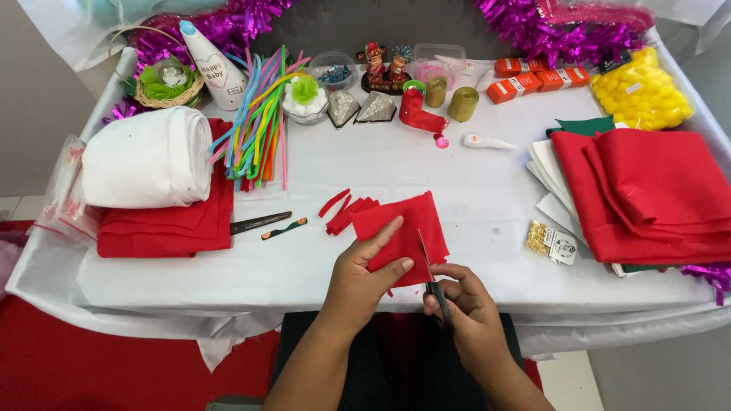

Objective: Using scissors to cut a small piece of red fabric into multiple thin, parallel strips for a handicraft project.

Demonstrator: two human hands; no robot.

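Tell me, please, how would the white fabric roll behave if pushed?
The white roll looks soft and bulky, so it would probably dent, not slide stiffly. It rests on folded red felt, so it might roll off sideways. Likely light for its size.

Red felt square (407, 232) held flat just above table near edge, partly cut along right side; small scissors (430, 266) blades upright in the slit.

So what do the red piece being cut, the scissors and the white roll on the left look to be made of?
The red piece, held by the left hand, looks like felt: matte, fuzzy, keeps clean cut edges. The scissors in the right hand show thin, shiny blades, probably steel; handles are hidden. The white roll seems soft fleece or batting, thick and matte.
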